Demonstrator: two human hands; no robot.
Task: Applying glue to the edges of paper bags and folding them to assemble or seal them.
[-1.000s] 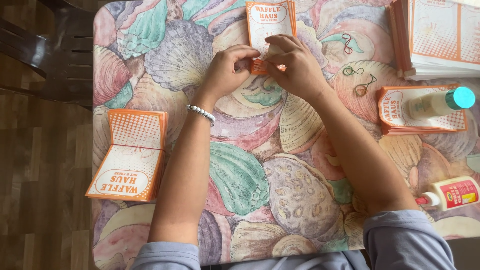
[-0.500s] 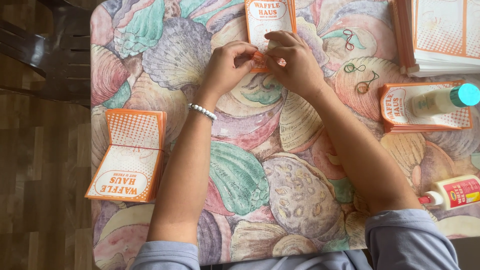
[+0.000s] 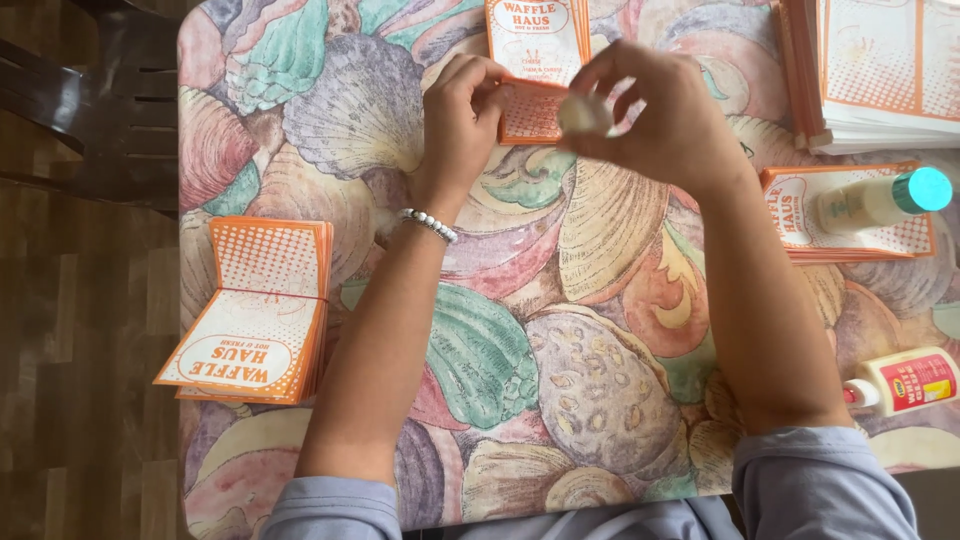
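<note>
My left hand pins the folded flap of the orange-and-white printed card sleeve at the far edge of the shell-patterned tablecloth. My right hand, flat on that flap a second ago, has lifted, pinching a small pale round object. Pressing appears finished. Counted: three card stacks, two glue bottles.

Table under seashell-print cloth; dark wooden chair at left; brown wood-plank floor.
</note>
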